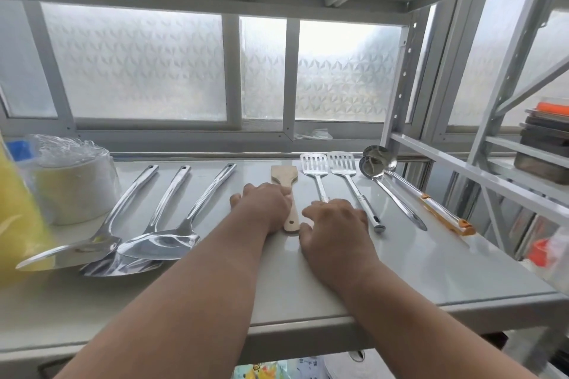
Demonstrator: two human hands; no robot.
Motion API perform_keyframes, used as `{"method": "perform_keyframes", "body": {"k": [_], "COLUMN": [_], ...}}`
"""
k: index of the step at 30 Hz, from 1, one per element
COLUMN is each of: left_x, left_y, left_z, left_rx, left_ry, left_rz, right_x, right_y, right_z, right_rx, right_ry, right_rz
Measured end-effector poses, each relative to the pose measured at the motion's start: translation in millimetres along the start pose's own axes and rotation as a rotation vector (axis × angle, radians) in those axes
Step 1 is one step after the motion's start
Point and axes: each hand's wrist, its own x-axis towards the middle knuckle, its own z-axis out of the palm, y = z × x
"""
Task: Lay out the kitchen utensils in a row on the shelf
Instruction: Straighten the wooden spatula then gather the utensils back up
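Observation:
On the white shelf (400, 271) the utensils lie side by side, handles pointing toward me. My left hand (261, 206) rests on the handle of the wooden spatula (284, 177), fingers curled against it. Fingers bent, my right hand (335, 221) covers the handle end of a slotted steel turner (314, 164). A second slotted turner (351, 181) lies just right of it. Further right are two ladles (377, 160), one with an orange-trimmed handle (443, 212). Left of my hands lie three solid steel spatulas (171, 194), their blades overlapping near the front.
A plastic-wrapped stack of white containers (74, 188) and a blurred yellow object (18, 209) stand at the shelf's left end. A frosted window closes off the back. Another rack with stacked metal trays (545, 144) stands to the right. The shelf above hangs low overhead.

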Motion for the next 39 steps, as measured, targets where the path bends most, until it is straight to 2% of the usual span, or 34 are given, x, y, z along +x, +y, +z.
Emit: {"method": "perform_keyframes", "body": {"k": [4,12,39], "left_x": [2.3,4.0,11.0], "left_y": [-0.9,-0.9,-4.8], "left_z": [1.0,0.6,4.3], "left_rx": [0.008,0.012,-0.006], "left_ry": [0.001,-0.002,0.011], "left_rz": [-0.003,-0.019,0.003], "right_x": [0.9,2.6,4.6], "right_y": [2.5,3.7,11.4], "right_z": [-1.5,-0.3,7.8], "right_rx": [0.132,0.151,0.199], "right_ry": [-0.023,-0.045,0.020], "right_rz": [0.138,0.190,0.158]}}
